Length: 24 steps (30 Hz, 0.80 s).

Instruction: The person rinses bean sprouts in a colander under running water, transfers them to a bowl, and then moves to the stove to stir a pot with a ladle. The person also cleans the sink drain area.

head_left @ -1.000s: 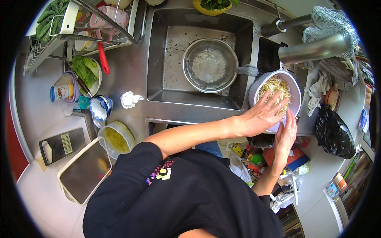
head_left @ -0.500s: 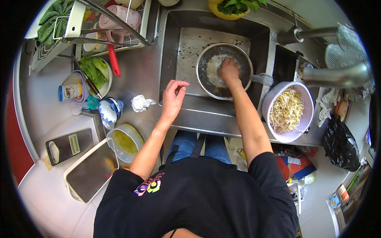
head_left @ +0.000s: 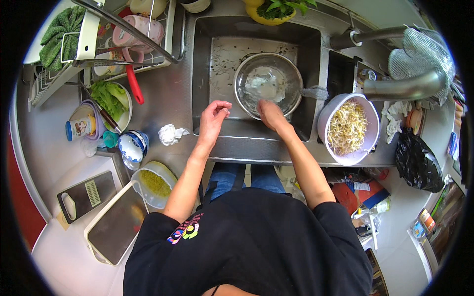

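A round metal bowl (head_left: pixel 240 74) stands in the steel sink (head_left: pixel 201 59), holding water with a pale, whitish patch in it. My right hand (head_left: pixel 271 114) is at the bowl's near rim, its fingertips just over the inside. Those fingers are blurred, and whether they grip the rim I cannot make out. To the left, my left hand (head_left: pixel 212 120) hovers over the sink's near left corner, apart from the bowl. Its fingers are loosely bent, the thumb stands off them, and nothing shows in the hand.
A white colander of bean sprouts (head_left: pixel 347 128) stands right of the sink, near the metal faucet (head_left: pixel 405 90). On the left are a dish rack (head_left: pixel 170 34), a bowl of green leaves (head_left: pixel 109 98), crumpled tissue (head_left: pixel 172 134) and a clear tub (head_left: pixel 155 183). Dark specks dot the sink floor.
My right hand has drawn back from the middle of the bowl to its near rim. The whitish patch in the water has changed shape. My left hand stays in nearly the same place.
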Tool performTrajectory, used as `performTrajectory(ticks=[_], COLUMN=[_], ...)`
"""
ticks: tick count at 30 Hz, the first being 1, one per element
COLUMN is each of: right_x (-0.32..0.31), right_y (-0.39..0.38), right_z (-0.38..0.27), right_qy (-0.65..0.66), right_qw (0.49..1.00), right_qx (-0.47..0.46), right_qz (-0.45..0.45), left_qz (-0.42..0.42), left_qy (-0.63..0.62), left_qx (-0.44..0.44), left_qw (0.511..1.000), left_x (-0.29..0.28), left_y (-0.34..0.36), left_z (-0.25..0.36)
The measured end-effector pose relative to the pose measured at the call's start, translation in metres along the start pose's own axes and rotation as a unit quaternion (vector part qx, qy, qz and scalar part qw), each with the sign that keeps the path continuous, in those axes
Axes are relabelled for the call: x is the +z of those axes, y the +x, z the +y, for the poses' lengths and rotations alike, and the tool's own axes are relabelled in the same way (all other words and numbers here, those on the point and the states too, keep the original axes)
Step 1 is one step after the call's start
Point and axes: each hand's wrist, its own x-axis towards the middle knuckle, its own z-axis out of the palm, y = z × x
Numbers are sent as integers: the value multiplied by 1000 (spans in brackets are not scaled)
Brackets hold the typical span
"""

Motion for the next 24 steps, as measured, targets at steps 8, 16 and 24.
performTrajectory(ticks=[8, 16, 24], right_x=[-88, -149, -221], right_y=[-80, -157, -220], right_z=[-39, -83, -38], right_qy=[521, 315, -50], right_qw=[845, 914, 851], right_qx=[107, 42, 61], right_qz=[45, 252, 520], left_qz=[-36, -87, -230], left_qy=[-26, 31, 215], left_qx=[18, 146, 499], left_qw=[999, 985, 808], left_x=[34, 129, 265], left_y=[12, -36, -70], left_z=[10, 51, 89])
